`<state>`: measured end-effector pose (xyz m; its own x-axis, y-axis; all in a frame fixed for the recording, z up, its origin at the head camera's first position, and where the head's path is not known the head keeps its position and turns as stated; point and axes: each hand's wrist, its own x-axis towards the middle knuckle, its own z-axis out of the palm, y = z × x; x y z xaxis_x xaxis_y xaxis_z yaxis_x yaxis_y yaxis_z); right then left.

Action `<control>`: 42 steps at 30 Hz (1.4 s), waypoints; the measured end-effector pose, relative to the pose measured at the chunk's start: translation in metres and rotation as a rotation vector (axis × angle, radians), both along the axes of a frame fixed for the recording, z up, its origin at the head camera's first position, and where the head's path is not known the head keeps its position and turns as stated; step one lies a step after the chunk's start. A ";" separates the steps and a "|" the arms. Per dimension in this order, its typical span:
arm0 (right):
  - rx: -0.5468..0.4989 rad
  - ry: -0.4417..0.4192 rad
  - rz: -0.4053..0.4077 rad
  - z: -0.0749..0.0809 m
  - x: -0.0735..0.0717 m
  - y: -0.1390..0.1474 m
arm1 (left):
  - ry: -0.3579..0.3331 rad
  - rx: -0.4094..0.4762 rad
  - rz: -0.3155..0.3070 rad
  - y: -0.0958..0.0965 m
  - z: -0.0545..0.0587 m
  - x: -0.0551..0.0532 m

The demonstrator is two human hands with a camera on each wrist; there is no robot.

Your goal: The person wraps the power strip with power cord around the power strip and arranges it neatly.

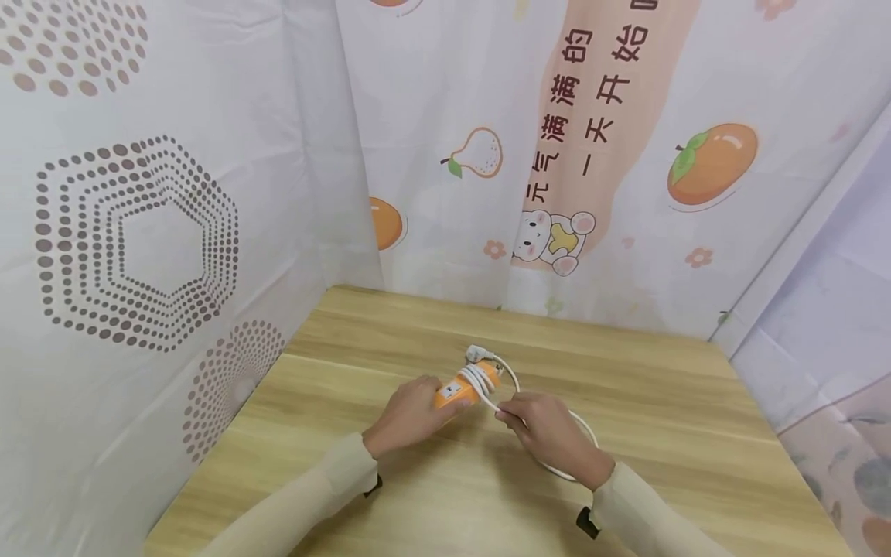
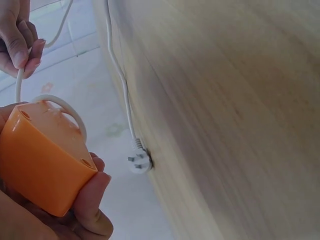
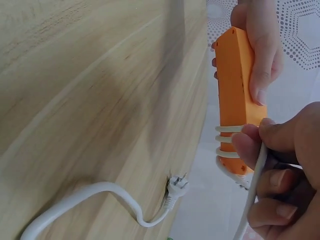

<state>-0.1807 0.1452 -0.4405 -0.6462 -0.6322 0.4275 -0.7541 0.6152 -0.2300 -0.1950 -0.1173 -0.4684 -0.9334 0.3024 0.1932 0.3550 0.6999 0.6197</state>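
Observation:
An orange power strip [image 1: 491,373] with white sockets is held tilted above the table, its near end gripped by my left hand [image 1: 411,414]. Several turns of white cord [image 3: 231,140] wrap round its far end. My right hand [image 1: 550,429] pinches the cord [image 3: 256,175] between thumb and fingers, just to the right of the strip. In the left wrist view the strip's orange end [image 2: 42,162] sits between thumb and fingers. Beyond the strip, the cord's white plug [image 1: 476,353] lies on the table, its prongs showing in the right wrist view.
The wooden table [image 1: 390,333] reaches back to a printed curtain [image 1: 445,224], with another curtain [image 1: 271,255] along the left. A loose length of cord [image 1: 588,427] loops beside and behind my right hand.

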 end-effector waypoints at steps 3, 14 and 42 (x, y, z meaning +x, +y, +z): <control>-0.003 -0.040 0.002 -0.005 0.001 -0.001 | 0.012 0.019 0.008 -0.001 -0.003 0.002; -0.013 -0.177 -0.003 -0.007 -0.001 -0.003 | 0.049 0.073 0.023 -0.002 0.000 0.007; -0.092 -0.298 0.172 -0.024 -0.011 -0.012 | 0.075 0.091 -0.108 0.002 0.011 0.017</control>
<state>-0.1922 0.1336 -0.4649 -0.6383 -0.7104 0.2966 -0.7364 0.4511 -0.5042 -0.1781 -0.1155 -0.4575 -0.8782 0.3787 0.2922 0.4730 0.5973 0.6476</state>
